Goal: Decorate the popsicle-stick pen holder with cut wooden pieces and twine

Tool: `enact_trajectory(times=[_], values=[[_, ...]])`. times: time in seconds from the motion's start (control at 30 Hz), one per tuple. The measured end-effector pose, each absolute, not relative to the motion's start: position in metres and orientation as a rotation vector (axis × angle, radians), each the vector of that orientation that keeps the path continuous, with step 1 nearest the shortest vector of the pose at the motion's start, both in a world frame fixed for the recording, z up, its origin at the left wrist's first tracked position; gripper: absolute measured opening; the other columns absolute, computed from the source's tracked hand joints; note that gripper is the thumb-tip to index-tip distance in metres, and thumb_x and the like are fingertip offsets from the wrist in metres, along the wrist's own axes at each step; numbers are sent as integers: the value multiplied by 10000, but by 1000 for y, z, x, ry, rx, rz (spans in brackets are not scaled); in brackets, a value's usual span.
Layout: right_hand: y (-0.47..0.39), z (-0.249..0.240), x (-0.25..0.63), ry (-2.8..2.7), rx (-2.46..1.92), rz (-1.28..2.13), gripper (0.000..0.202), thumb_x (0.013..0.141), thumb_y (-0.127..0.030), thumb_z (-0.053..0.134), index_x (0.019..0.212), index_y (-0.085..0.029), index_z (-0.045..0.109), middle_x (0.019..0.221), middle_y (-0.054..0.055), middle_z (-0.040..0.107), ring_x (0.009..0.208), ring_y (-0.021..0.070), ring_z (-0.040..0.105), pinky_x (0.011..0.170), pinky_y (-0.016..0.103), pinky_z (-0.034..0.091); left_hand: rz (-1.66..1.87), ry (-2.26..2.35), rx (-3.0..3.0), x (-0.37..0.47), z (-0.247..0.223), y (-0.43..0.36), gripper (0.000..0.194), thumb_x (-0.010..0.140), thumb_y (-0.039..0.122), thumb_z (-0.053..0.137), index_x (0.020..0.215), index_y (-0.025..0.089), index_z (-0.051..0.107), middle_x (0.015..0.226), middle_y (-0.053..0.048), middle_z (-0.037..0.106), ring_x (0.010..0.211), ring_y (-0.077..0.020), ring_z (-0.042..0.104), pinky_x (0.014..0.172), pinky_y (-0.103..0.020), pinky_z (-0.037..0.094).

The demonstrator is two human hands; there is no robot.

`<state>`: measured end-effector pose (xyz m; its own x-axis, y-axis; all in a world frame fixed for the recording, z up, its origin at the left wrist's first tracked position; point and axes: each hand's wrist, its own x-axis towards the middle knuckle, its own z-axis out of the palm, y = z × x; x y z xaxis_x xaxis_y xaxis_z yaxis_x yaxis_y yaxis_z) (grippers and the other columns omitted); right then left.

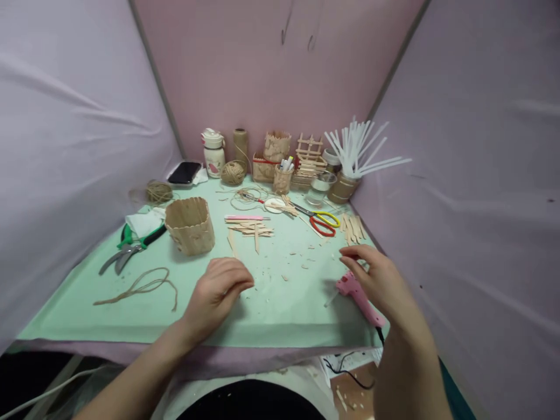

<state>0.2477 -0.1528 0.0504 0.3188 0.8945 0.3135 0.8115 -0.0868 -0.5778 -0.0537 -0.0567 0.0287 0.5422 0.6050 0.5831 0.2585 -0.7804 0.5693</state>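
The left hand (pixel 223 286) is over the near middle of the table (pixel 289 309), its grip closed, fingertips drawn in to the thumb; whether anything thin is pinched there, I cannot tell. The right hand (pixel 371 271) has its grip slightly open, thumb and forefinger a little apart, nothing clearly between them. Just under it, near right, lies a smooth pink plastic glue gun (pixel 361 300) with a black cord, its nozzle end pointing left.

Left of centre stands an open, squarish wooden pot (pixel 191 227) with rounded corners and a wavy rim, beyond the left hand. Left of it are green-handled metal pruners (pixel 129 249); nearer lies a looped, rough twine (pixel 146 287). Flat, pale wood strips (pixel 249 227) are heaped at the centre, with scissors (pixel 319 220) to their right, 1 handle red and 1 yellow. No writing can be read. Across the far side stand a patterned white bottle (pixel 214 154), a twine ball (pixel 233 173), wooden containers (pixel 277 147) and white sticks (pixel 354 149) in a brown jar (pixel 343 189).
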Motion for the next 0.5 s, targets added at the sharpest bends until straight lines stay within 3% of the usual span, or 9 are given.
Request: enact_trajectory(times=[0.1, 0.2, 0.3, 0.37, 0.5], values=[[-140, 57, 249, -1695, -2088, 177, 179, 879, -292, 489, 830, -231, 649, 882, 59, 688, 804, 227, 612, 716, 345, 430, 1045, 623, 2311, -19, 38, -53, 216, 930, 250, 493, 798, 217, 662, 774, -27, 706, 789, -176, 641, 809, -333, 450], [-127, 68, 251, -1821, -2227, 164, 156, 861, -238, 499, 769, -223, 624, 821, 56, 679, 740, 211, 594, 646, 315, 381, 1057, 753, 2200, 6, 42, -39, 338, 947, 289, 445, 681, 201, 633, 704, -17, 689, 735, -164, 631, 784, -312, 451], [-118, 76, 256, -1783, -2346, 31, 151, 826, -267, 570, 684, -223, 540, 720, 36, 640, 624, 180, 526, 569, 301, 315, 953, 899, 2156, 22, 37, -24, 166, 897, 284, 524, 895, 206, 671, 855, -21, 715, 850, -180, 642, 794, -301, 466], [-118, 78, 259, -1692, -2370, -80, 206, 803, -270, 596, 649, -228, 466, 681, 22, 607, 591, 164, 483, 547, 295, 288, 805, 939, 2206, 29, 32, -15, 240, 857, 242, 568, 1081, 201, 644, 975, -36, 713, 939, -197, 638, 835, -316, 468], [-135, 74, 259, -1466, -2276, -113, 233, 820, -303, 560, 634, -227, 441, 646, 6, 579, 590, 153, 484, 564, 285, 313, 487, 958, 2373, 40, 19, 0, 227, 831, 199, 584, 1031, 164, 686, 1055, -92, 699, 1014, -246, 627, 897, -361, 455]])
